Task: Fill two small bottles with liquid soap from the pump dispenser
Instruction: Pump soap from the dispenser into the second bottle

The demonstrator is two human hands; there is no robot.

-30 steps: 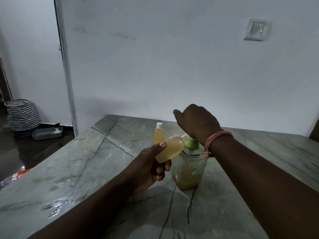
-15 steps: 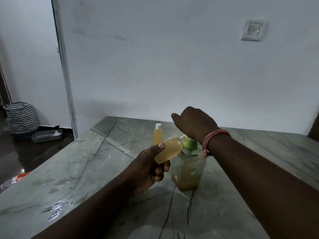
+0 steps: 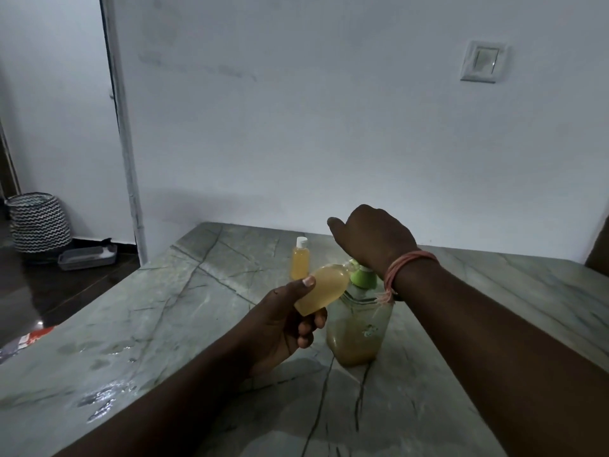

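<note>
My left hand (image 3: 283, 324) grips a small bottle (image 3: 324, 291) of yellow soap, tilted with its mouth up against the green pump head (image 3: 362, 278) of the dispenser. The clear dispenser (image 3: 357, 331) stands mid-table, holding amber soap in its lower half. Above the pump my right hand (image 3: 372, 240) rests palm down, covering the top of the pump; its fingers are hidden from me. A second small bottle (image 3: 300, 260) of yellow soap with a white cap stands upright just behind the left hand.
The grey-green marble table (image 3: 164, 324) has wet patches (image 3: 102, 394) near its left front edge. A white wall with a switch (image 3: 482, 61) runs behind it. On the dark floor at left stand a zigzag-patterned basket (image 3: 39, 222) and a grey tray (image 3: 87, 257).
My right hand has shifted slightly over the pump head. The left hand keeps the small bottle at the spout. The view has drifted a little.
</note>
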